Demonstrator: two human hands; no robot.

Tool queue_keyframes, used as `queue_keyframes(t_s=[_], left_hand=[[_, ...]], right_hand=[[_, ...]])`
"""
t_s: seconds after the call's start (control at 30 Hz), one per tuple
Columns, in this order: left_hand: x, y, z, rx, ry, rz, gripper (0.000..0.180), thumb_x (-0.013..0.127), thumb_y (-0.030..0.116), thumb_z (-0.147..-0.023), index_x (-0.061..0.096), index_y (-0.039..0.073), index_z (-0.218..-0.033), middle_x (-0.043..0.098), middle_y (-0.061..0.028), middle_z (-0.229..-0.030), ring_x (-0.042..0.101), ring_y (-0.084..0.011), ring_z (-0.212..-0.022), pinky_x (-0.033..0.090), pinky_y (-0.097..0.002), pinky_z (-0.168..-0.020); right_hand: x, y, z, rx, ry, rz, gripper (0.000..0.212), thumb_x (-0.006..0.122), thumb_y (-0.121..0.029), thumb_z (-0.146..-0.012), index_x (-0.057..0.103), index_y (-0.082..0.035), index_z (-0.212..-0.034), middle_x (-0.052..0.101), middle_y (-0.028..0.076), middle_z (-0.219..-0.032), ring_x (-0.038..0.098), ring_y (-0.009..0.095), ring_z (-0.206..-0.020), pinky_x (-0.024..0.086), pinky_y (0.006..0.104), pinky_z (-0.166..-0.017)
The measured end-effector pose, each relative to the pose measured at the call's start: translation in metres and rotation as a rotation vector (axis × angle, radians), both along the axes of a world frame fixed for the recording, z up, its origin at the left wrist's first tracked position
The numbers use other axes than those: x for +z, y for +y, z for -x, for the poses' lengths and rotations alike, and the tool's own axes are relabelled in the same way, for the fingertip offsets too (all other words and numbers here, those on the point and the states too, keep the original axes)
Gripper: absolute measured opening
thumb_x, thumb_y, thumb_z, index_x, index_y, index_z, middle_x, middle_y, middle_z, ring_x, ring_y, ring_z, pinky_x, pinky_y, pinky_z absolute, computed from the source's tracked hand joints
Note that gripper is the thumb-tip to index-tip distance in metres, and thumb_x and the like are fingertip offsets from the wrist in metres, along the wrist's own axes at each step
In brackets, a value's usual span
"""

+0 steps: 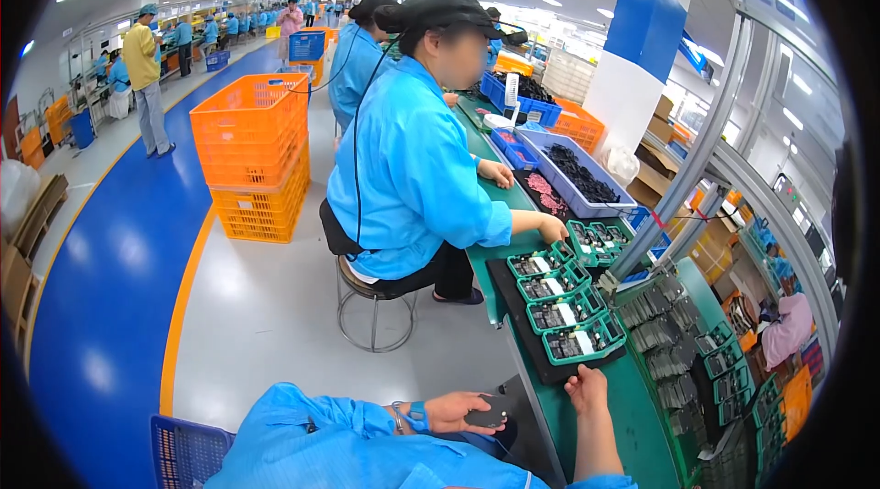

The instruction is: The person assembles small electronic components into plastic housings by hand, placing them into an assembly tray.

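My left hand (pixel 451 413) is turned palm up over my lap, with a small dark grey flat piece (pixel 489 411) held in its fingers. At the near edge of a black mat (pixel 556 370), my right hand (pixel 588 391) has its fingers curled together. What they hold, if anything, is too small to make out. Just beyond it, on that mat, stands a row of green trays (pixel 584 342) filled with black parts and white pieces. More dark flat pieces (pixel 674 351) lie in stacked rows to the right, across the green bench (pixel 587 429).
A co-worker in blue (pixel 412 159) sits close ahead, one hand at the farther trays. A metal frame post (pixel 683 154) rises from the bench. Beyond are a grey bin (pixel 600 207) of black parts and pink pieces (pixel 546 192). Orange crates (pixel 252 154) stand on the floor leftward.
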State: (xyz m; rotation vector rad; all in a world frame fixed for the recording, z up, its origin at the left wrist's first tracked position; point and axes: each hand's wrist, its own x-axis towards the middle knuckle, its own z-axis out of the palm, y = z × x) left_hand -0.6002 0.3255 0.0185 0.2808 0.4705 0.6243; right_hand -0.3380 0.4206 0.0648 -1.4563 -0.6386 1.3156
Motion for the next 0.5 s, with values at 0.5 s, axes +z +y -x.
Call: queue_keyframes(t_s=[0.5], left_hand=[[0.004,-0.003,-0.017,-0.095,-0.023,-0.073,0.034,0.044,0.006,-0.093,0.039,-0.003,-0.126,0.053,-0.0203,-0.122,0.055,-0.0347,-0.112,0.048,-0.0421,-0.094]], right_hand=[[0.001,-0.196,-0.105,-0.22,0.023,-0.008,0.017,0.059,-0.012,-0.087,0.045,-0.017,-0.079,0.043,-0.004,-0.062,0.043,0.011,-0.05,0.043,0.0283,-0.048]])
